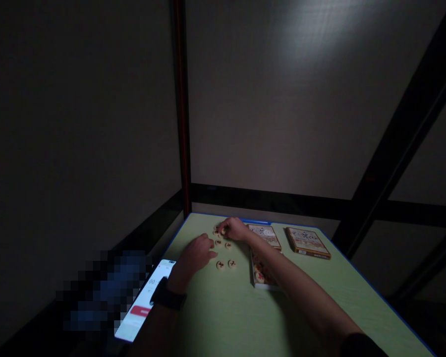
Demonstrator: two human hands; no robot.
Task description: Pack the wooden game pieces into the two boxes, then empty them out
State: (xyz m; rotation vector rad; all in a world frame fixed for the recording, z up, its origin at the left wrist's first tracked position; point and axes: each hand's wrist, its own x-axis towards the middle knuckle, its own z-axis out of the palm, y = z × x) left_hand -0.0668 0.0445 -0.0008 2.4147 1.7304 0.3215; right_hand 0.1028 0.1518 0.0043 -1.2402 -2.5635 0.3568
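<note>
Round wooden game pieces [220, 265], pale with dark markings, lie loose on a green surface [215, 312] in a dim, panelled room, two of them side by side nearest the camera and two more just beyond. At twelve o'clock of this group, the farthest pieces sit close together under the fingers of a person's right hand [235, 229], which reaches in from four o'clock; the fingers are bent at a piece, though whether they grip it cannot be told. At nine o'clock the left hand [198, 252] hovers or rests beside the pieces, thumb and fingers parted with nothing seen between them, a dark band [167, 296] on its wrist. A shallow tray [264, 286] holding more pieces lies at four o'clock, partly hidden by the right forearm; a printed box lid [259, 231] is at two and a printed box [308, 242] at three. A lit phone [143, 302] glows at eight o'clock.
</note>
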